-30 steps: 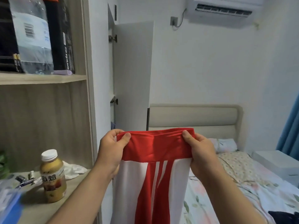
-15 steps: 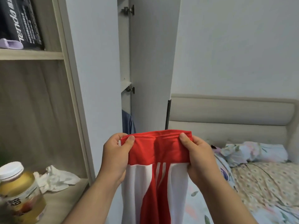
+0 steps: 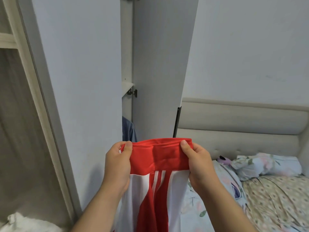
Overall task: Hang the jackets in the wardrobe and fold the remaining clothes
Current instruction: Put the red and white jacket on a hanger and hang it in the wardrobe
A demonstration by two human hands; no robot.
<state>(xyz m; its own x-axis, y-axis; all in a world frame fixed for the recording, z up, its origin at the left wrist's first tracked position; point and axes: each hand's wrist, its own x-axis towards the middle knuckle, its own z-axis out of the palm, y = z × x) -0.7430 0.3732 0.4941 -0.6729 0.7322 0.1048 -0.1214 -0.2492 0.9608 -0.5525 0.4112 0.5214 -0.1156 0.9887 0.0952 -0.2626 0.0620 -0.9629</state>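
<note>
So I've walked in closer to the wardrobe (image 3: pixel 93 81) over the last second. The shelf with the bottle that was off to my left is out of view now, and the open wardrobe door (image 3: pixel 160 72) fills the middle of what I see. My grip hasn't changed at all: left hand (image 3: pixel 117 162) and right hand (image 3: pixel 198 162) each pinch a top corner of the red and white garment (image 3: pixel 158 178), thumbs on the near side of the red band, the rest hanging straight down between my arms. There's a blue piece of clothing (image 3: pixel 127 129) already hanging inside the gap. The bed (image 3: pixel 267 198) is just to my right. I reckon I'm bringing this one to the wardrobe rather than folding it, but honestly it could go either way.
</note>
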